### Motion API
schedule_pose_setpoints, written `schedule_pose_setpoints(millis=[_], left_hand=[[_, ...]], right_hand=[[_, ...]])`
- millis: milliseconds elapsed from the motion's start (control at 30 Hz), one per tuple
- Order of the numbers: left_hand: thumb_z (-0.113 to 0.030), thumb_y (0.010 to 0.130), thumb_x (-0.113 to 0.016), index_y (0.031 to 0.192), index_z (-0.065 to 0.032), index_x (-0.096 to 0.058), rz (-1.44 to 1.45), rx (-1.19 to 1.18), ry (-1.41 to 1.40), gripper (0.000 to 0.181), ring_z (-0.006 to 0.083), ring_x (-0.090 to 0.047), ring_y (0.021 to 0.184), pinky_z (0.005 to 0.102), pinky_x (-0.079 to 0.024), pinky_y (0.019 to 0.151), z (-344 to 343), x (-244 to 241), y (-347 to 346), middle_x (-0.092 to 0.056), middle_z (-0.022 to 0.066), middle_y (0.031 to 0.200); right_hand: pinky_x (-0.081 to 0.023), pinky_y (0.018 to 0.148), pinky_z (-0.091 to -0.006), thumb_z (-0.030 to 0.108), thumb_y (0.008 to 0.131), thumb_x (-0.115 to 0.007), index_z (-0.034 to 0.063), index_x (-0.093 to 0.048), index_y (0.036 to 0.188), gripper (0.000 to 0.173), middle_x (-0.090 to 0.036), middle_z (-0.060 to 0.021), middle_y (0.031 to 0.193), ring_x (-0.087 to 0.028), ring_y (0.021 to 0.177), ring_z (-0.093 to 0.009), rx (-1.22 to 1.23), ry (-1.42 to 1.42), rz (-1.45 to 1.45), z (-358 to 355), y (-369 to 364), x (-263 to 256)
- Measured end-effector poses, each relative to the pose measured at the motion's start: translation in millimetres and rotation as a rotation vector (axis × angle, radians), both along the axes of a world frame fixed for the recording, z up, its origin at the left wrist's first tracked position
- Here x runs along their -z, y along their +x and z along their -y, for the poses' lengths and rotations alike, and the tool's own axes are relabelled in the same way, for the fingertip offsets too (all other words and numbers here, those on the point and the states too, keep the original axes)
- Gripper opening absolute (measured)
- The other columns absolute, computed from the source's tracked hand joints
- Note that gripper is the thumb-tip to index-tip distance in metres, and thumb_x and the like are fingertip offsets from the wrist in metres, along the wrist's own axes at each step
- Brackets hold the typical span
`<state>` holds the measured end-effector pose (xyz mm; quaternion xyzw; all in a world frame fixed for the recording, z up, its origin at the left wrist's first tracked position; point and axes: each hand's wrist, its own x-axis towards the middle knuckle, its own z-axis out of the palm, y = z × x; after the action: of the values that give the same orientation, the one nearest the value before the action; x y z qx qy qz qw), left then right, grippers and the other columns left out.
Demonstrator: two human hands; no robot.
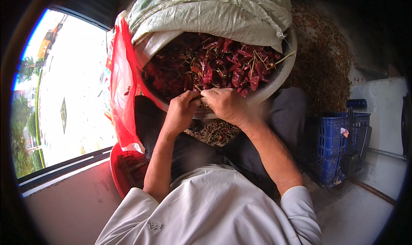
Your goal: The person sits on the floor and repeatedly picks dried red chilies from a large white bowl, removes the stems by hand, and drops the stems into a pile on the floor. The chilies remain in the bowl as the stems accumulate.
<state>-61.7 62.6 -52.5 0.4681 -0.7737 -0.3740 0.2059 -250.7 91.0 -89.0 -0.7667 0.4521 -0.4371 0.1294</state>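
Both hands meet at the near rim of a large round basin (pixel 286 69) filled with dried red chili peppers (pixel 236 76). My left hand (pixel 185 106) has its thumb and fingers pinched together, touching the fingertips of my right hand (pixel 222 103). A thin pale stem (pixel 198 88) shows at the fingertips, between the two hands; which hand grips it, and what hangs from it, is hidden. Over the far side of the basin lies a white woven sack (pixel 209 15), its mouth open towards me with peppers spilling from it.
A red plastic bag (pixel 124 84) hangs at the basin's left, above a red tub (pixel 116 174). Stems and debris (pixel 220 132) lie on the floor between the legs, with a larger heap (pixel 325 58) at the right. A blue plastic crate (pixel 330 142) stands at the right.
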Motion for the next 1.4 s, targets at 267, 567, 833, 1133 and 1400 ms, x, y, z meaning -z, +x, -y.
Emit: schedule_pose_setpoints(millis=[267, 567, 833, 1133, 1400], left_hand=[[-0.002, 0.088, -0.064, 0.111, 0.0027, -0.064, 0.075, -0.02, 0.087, 0.023, 0.0345, -0.068, 0.092, 0.038, -0.052, 0.082, -3.8, -4.1, 3.7, -0.068, 0.0211, 0.097], [0.004, 0.085, -0.062, 0.102, 0.0003, -0.064, 0.1, 0.021, -0.241, 0.018, 0.0371, -0.065, 0.084, 0.039, -0.051, 0.074, -6.0, -8.4, -24.5, -0.064, 0.02, 0.09], [0.001, 0.086, -0.069, 0.105, -0.0002, -0.062, -0.34, -0.065, 0.028, 0.021, 0.0238, -0.064, 0.084, 0.0314, -0.051, 0.077, 19.3, -10.1, -36.5, -0.065, 0.012, 0.093], [-0.004, 0.074, -0.075, 0.109, -0.0096, -0.071, 0.475, 0.256, -0.494, 0.036, 0.034, -0.064, 0.087, 0.0436, -0.052, 0.074, 85.4, 22.9, -41.5, -0.064, 0.0115, 0.094], [-0.006, 0.072, -0.08, 0.095, -0.0034, -0.069, -0.011, -0.092, -0.373, 0.025, 0.0342, -0.066, 0.09, 0.0399, -0.054, 0.077, 50.2, 2.1, -15.7, -0.064, 0.0131, 0.1]], right_hand=[[-0.056, 0.059, -0.0391, 0.009, 0.088, -0.061, 0.0061, -0.054, 0.09, 0.007, -0.063, -0.011, 0.076, -0.069, 0.071, -0.027, -0.041, 0.026, -0.192, -0.8, -0.3, 4.1], [-0.054, 0.059, -0.0409, 0.01, 0.092, -0.056, 0.0035, -0.053, 0.095, 0.007, -0.065, -0.0148, 0.077, -0.069, 0.071, -0.03, 0.159, 0.194, -0.096, -4.2, 11.5, 12.3], [-0.047, 0.056, -0.0296, 0.022, 0.102, -0.055, 0.0033, -0.064, 0.088, 0.026, -0.06, 0.0028, 0.068, -0.055, 0.062, -0.006, -0.183, 0.766, 0.925, 12.6, -52.7, -30.0], [-0.05, 0.064, -0.0311, 0.024, 0.087, -0.076, 0.0018, -0.073, 0.086, 0.023, -0.068, -0.0022, 0.072, -0.059, 0.067, -0.01, -0.354, 0.933, 0.533, 3.5, -29.8, -22.2], [-0.05, 0.061, -0.0384, 0.04, 0.092, -0.069, 0.0003, -0.068, 0.086, 0.041, -0.066, -0.015, 0.069, -0.065, 0.063, -0.023, 0.094, 0.712, 0.342, 9.4, -25.1, -9.8]])
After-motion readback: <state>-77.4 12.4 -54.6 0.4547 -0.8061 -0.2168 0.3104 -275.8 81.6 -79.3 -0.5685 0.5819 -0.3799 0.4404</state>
